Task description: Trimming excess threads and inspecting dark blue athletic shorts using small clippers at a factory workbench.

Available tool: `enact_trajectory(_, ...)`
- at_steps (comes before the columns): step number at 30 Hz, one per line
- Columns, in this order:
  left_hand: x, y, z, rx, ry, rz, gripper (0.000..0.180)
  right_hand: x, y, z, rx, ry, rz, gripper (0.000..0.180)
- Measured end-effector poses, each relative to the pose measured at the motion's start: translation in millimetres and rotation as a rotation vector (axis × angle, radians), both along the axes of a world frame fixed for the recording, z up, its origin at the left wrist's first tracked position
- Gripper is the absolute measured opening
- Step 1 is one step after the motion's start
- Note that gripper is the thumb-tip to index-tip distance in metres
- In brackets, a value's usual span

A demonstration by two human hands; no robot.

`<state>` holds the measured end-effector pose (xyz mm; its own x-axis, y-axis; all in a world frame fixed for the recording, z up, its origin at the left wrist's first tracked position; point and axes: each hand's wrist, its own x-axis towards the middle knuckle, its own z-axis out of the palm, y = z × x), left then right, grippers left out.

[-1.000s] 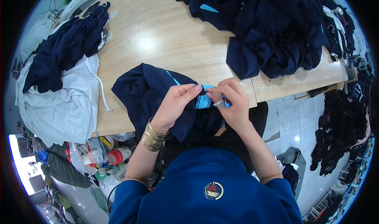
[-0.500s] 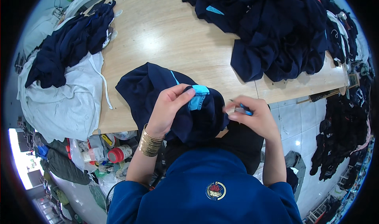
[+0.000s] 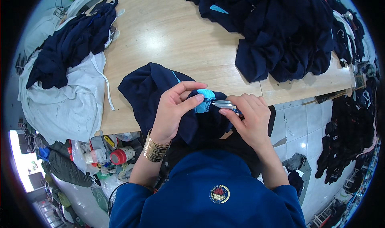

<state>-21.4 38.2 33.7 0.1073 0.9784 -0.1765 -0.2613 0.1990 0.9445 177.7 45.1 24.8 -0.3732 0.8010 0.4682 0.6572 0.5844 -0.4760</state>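
this looked like a small garment workshop. a long wooden worktop (image 3: 172, 35) carried heaps of clothing: a large pile of navy garments (image 3: 280, 31) at its far right, another navy heap (image 3: 68, 47) lying on pale grey fabric (image 3: 68, 103) at its left. more dark garments (image 3: 349, 135) were stacked beside the worktop over a white tiled floor (image 3: 296, 123). under the worktop's near edge sat a clutter of bottles and cans (image 3: 108, 151). the person at the worktop wore a blue uniform top (image 3: 208, 192) with a round badge.

Single head-worn fisheye view, straight down and close over the wooden table (image 3: 168, 39), edges bending toward the rim.
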Motion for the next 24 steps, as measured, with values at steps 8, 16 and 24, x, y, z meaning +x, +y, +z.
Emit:
enact_trajectory(8,1.3,-2.4,-2.2,-0.015,-0.037,-0.013,0.025,-4.5,-1.0,-2.1,-0.004,0.011,-0.004,0.027)
enact_trajectory(16,-1.5,-4.4,0.1,0.004,-0.037,-0.004,0.024,-4.1,-1.3,-1.4,-0.062,0.035,-0.019,0.026)
enact_trajectory(24,-3.5,-8.6,7.4,-0.034,0.016,0.043,0.027,-0.7,-3.2,-3.4,-0.433,0.386,-0.086,0.026)
